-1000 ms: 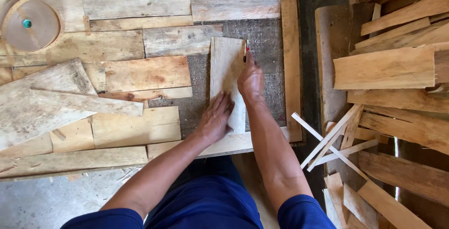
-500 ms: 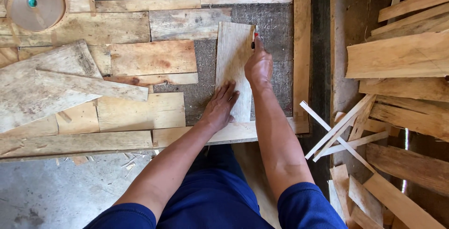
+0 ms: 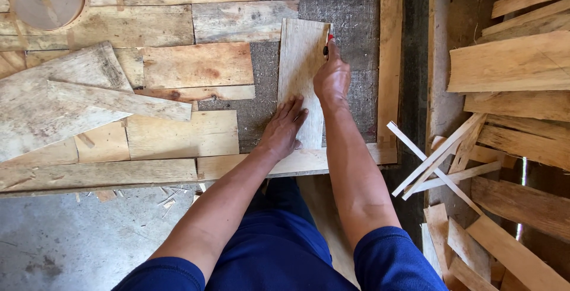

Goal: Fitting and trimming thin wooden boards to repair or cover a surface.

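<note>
Pale board (image 3: 301, 77) upright at centre frame, flat on dark matting (image 3: 356, 24) inside a patchwork of planks (image 3: 196, 65); left hand (image 3: 284, 126) spread flat on its lower end, fingers splayed, gripping nothing; right hand (image 3: 332, 80) closed round a red-tipped marker or tool (image 3: 327, 44) at the board's right edge — could skid off the edge if the board shifts under light pressure; tool mostly hidden by the fist, kind unclear; stacked offcuts (image 3: 504, 65) at right cut off by the frame
</note>
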